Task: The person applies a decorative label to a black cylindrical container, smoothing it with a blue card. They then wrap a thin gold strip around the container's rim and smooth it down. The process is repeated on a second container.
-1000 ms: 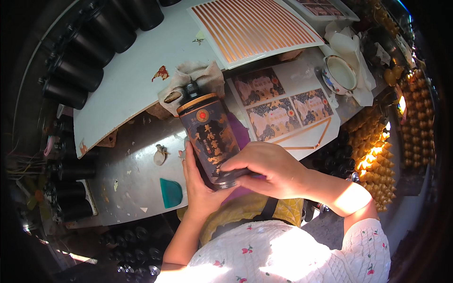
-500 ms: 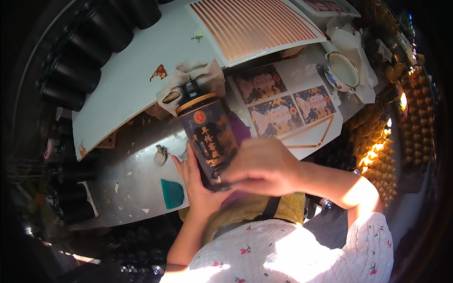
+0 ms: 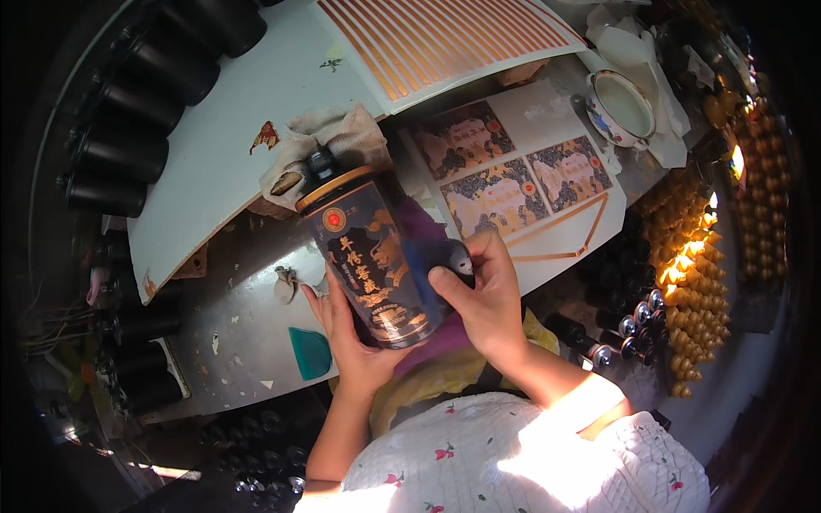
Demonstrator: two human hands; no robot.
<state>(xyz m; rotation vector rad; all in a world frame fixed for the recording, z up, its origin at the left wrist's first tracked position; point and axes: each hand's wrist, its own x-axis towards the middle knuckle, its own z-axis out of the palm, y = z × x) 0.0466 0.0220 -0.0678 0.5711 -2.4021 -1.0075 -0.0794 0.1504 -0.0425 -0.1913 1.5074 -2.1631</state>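
A black bottle (image 3: 366, 248) with a gold shoulder band and a dark label with gold decoration lies tilted in front of me, its neck pointing away. My left hand (image 3: 357, 338) holds it from the left near the base, thumb or fingers along its side. My right hand (image 3: 489, 295) grips a dark, rounded, flat piece (image 3: 455, 258) with a pale spot, against the bottle's right side; its exact kind is unclear. Behind the bottle neck is a crumpled cloth (image 3: 342, 137). A teal scraper (image 3: 310, 352) rests on the metal table to the left of my left hand.
Label sheets (image 3: 500, 195) lie at right on the table, with a gold-striped sheet (image 3: 445, 47) on a white board (image 3: 231, 120) behind. An enamel cup (image 3: 617, 109) stands farther right. Black bottles (image 3: 124, 150) line the left; gold pieces (image 3: 693, 282) are stacked at right.
My right hand has moved from in front of the bottle's lower part to its right side, and the dark piece shows now. The bottle has turned slightly and shifted left, uncovering more of its label.
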